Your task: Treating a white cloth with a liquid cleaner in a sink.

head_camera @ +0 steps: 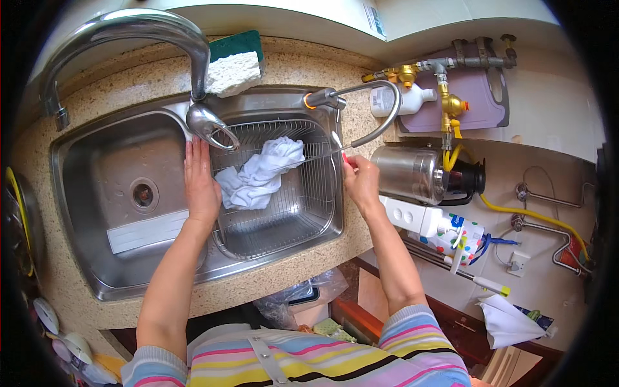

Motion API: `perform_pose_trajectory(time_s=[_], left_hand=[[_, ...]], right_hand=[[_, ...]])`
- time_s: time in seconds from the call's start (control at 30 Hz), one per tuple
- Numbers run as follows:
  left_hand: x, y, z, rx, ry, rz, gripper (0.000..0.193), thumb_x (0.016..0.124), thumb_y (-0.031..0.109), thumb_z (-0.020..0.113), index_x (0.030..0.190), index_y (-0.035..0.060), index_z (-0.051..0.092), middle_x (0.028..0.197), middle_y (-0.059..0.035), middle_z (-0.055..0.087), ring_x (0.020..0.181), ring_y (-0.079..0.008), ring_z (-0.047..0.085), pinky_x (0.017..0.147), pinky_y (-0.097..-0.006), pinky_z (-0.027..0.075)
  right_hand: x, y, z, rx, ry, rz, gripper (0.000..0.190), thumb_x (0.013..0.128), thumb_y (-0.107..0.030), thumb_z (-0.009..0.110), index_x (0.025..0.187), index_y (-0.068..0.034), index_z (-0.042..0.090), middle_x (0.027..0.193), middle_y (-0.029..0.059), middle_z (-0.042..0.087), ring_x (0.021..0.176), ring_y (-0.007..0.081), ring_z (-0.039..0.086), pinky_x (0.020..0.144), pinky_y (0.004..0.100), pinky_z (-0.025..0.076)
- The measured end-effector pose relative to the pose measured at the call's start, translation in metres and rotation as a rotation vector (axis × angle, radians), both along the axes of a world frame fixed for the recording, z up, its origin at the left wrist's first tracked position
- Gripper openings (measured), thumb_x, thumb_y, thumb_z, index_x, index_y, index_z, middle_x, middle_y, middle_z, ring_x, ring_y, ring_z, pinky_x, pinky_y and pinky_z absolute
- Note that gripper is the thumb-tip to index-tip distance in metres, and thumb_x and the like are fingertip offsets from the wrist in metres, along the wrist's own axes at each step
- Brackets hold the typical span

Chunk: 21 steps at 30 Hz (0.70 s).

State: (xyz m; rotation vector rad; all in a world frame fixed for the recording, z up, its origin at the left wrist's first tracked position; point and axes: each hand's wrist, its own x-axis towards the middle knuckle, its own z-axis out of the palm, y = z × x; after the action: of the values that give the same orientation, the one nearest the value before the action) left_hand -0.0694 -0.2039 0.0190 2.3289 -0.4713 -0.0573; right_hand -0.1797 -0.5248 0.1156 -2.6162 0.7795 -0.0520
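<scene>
My left hand point(200, 181) lies flat on the steel divider between the two sink basins, fingers stretched out and holding nothing. Its fingertips are close under the spout head point(213, 126) of the large chrome faucet. Beside it, a crumpled, wet-looking white cloth point(263, 174) rests in a wire drain basket point(316, 193) set in the right basin. At the right rim of the sink, my right hand point(361, 179) grips a small red-and-white stick-like tool, perhaps a toothbrush point(337, 141), with its white end pointing up. The slim faucet's thin spout point(367, 139) passes by that tool.
A white strip point(145, 233) lies in the left basin point(101, 179) below the drain. Behind the sink stand a white block point(234, 72) and a green pad point(242, 44). To the right are a steel thermos point(411, 174), a white bottle point(404, 101) and brass pipe valves point(452, 104).
</scene>
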Motion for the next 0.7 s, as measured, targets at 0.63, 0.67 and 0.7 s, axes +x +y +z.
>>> perform_pose_trajectory(time_s=[0.63,0.67,0.7], left_hand=[[0.000,0.002,0.019,0.099,0.026,-0.101,0.087,0.069,-0.013,0.055,0.150,0.0027,0.026,0.157,-0.0159,0.023,0.146,-0.0344,0.019,0.118,-0.0486,0.018],[-0.007,-0.002,0.024,0.134,-0.023,-0.061,0.080,0.074,-0.008,0.056,0.149,0.0033,0.028,0.156,-0.0159,0.024,0.146,-0.0343,0.020,0.118,-0.0509,0.018],[-0.015,-0.008,0.031,0.163,-0.071,-0.023,0.074,0.080,-0.003,0.057,0.148,0.0038,0.031,0.156,-0.0159,0.026,0.145,-0.0342,0.021,0.117,-0.0533,0.018]], right_hand=[[0.037,0.046,-0.024,0.995,-0.179,-0.304,0.027,0.093,-0.011,0.060,0.116,0.002,0.064,0.072,0.0013,0.062,0.051,0.0037,0.049,0.042,0.0178,0.037],[0.028,0.055,-0.022,0.962,-0.230,-0.292,0.027,0.093,-0.011,0.060,0.117,0.002,0.064,0.073,0.0014,0.062,0.051,0.0037,0.049,0.042,0.0177,0.037],[0.017,0.065,-0.019,0.922,-0.281,-0.284,0.028,0.093,-0.011,0.061,0.118,0.001,0.063,0.074,0.0014,0.062,0.051,0.0036,0.050,0.042,0.0177,0.037]])
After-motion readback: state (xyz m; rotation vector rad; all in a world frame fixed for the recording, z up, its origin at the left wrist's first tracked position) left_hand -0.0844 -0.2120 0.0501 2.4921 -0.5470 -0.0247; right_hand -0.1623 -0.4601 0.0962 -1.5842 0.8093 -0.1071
